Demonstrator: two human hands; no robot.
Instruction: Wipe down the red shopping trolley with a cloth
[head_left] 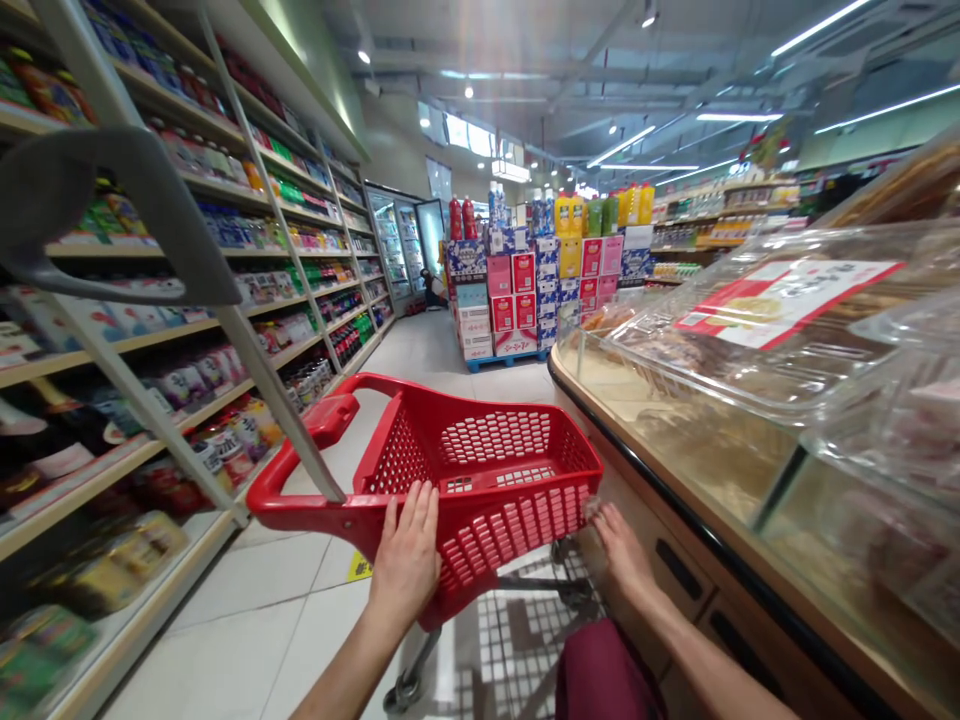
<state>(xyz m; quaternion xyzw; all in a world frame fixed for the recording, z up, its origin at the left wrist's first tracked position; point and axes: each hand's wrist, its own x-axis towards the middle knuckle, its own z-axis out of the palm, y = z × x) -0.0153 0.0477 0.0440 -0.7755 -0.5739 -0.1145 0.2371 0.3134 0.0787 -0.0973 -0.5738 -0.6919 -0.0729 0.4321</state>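
A red plastic shopping cart [517, 520] with perforated basket walls stands before me, its near side turned toward me. My left hand [409, 555] lies flat on that side, fingers stretched out and fingertips over the top rim. At the cart's right end, my right hand [619, 548] has its fingers partly extended near the lower corner; whether they press on it I cannot tell. Nothing shows inside the visible part of the basket. From the cart's red handle [300, 450] rises a grey pole [281, 395] with a dark grey loop grip [142, 205].
Tall shelves [217, 325] of drinks and packages line the left. Close on the right is a wooden display counter [675, 530] with clear food packs [765, 310]. Stacked drink cartons [525, 290] stand ahead. Tiled floor [300, 610] runs between. A person [433, 288] is farther back.
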